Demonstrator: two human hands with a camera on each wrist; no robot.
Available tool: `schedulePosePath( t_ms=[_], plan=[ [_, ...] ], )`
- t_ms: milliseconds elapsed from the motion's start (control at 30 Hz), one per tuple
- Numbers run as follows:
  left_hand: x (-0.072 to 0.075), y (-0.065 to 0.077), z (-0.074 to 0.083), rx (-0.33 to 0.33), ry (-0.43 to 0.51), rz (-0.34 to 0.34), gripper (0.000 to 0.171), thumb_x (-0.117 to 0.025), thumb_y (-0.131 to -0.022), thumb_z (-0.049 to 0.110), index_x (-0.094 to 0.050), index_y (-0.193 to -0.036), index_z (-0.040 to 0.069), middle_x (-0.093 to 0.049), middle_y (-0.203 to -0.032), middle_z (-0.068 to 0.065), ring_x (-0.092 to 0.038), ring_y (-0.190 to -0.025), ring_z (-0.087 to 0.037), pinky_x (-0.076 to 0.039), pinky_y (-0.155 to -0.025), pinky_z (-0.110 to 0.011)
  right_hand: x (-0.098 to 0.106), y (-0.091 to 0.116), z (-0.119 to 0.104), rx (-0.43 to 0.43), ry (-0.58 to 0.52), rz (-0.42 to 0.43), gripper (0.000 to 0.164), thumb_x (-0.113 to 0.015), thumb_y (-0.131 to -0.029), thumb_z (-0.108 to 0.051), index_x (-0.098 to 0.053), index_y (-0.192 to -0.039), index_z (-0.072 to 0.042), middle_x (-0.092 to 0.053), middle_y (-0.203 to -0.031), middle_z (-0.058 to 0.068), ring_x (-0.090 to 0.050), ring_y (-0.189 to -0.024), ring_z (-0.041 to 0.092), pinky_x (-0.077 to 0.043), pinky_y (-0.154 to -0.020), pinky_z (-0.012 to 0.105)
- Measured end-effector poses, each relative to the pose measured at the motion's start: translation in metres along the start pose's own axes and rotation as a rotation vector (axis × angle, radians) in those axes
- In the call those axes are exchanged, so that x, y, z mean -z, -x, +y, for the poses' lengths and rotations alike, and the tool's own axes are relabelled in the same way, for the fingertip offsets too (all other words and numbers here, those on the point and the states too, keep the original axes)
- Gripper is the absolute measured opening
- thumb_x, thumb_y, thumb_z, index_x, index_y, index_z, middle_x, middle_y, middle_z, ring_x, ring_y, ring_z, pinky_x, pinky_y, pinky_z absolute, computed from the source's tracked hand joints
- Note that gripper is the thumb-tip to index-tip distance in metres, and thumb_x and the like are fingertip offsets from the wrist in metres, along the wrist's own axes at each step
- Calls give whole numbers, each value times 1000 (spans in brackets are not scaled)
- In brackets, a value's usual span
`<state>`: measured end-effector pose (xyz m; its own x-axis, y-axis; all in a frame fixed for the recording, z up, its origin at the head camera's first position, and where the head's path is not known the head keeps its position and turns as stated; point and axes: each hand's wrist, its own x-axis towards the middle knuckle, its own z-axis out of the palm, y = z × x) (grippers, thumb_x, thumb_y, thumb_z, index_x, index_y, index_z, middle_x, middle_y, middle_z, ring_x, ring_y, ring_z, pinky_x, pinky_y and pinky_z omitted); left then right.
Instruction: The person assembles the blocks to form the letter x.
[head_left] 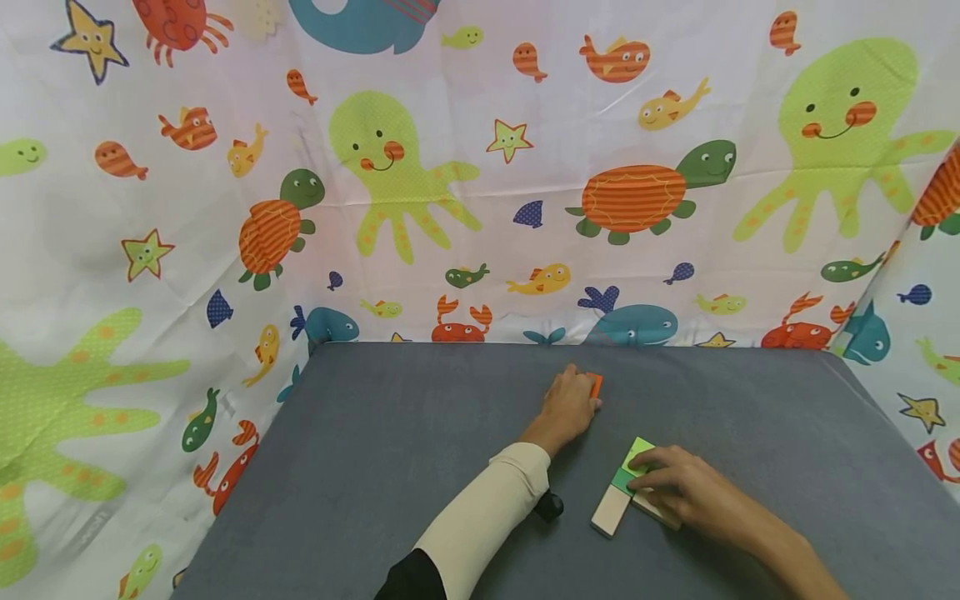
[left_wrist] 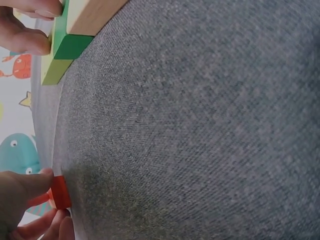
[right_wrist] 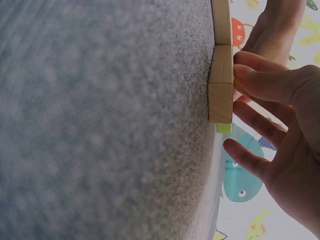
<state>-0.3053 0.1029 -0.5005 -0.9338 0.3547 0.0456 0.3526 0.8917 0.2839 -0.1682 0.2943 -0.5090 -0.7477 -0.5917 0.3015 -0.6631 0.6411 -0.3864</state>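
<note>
At the far middle of the table, my left hand (head_left: pixel 567 406) pinches a small orange block (head_left: pixel 596 385) between thumb and fingers. In the left wrist view the orange block (left_wrist: pixel 60 192) shows between thumb and fingertips, close to the cloth. Nearer and to the right, my right hand (head_left: pixel 686 492) rests its outstretched fingers on a group of blocks. A light green block (head_left: pixel 639 450) lies at its far end, joined to a darker green block (head_left: pixel 622 481). Two plain wood blocks (head_left: pixel 611 510) extend from the green one toward me, the right one partly under my hand.
Grey cloth covers the table (head_left: pixel 390 467). Behind it and along both sides hangs a white curtain (head_left: pixel 465 200) printed with sea animals. A black wrist device (head_left: pixel 550 506) sits under my left forearm, left of the blocks.
</note>
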Motion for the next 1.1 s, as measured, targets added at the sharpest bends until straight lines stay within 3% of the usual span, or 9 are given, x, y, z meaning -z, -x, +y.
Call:
schedulePosePath(
  t_ms=[400, 833, 1100],
  plan=[
    [1, 3, -1, 15, 21, -5, 25, -77, -99, 32, -78, -119, 16, -64, -108, -1, -62, -99, -17, -55, -79, -33, 0, -2, -2, -42, -7, -24, 25, -85, -88, -7, -85, -106, -25, -72, -120, -1, -66, -108, 23, -57, -87, 43],
    [1, 3, -9, -28, -14, 9, 31, -72, -101, 23, -75, -131, 20, -67, -111, -3, -62, -97, -19, -54, -78, -33, 2, -2, -2, -78, -24, -60, 24, -85, -89, -10, -85, -107, -26, -72, -121, -2, -65, -109, 22, -57, -88, 41],
    [-1, 3, -8, 14, -16, 32, 35, -76, -99, 37, -76, -131, 21, -67, -111, -2, -62, -96, -19, -54, -76, -35, 2, -2, -2, -94, -26, -73, 25, -84, -89, -10, -85, -107, -26, -72, -121, -2, -65, -110, 22, -57, -89, 42]
  ],
)
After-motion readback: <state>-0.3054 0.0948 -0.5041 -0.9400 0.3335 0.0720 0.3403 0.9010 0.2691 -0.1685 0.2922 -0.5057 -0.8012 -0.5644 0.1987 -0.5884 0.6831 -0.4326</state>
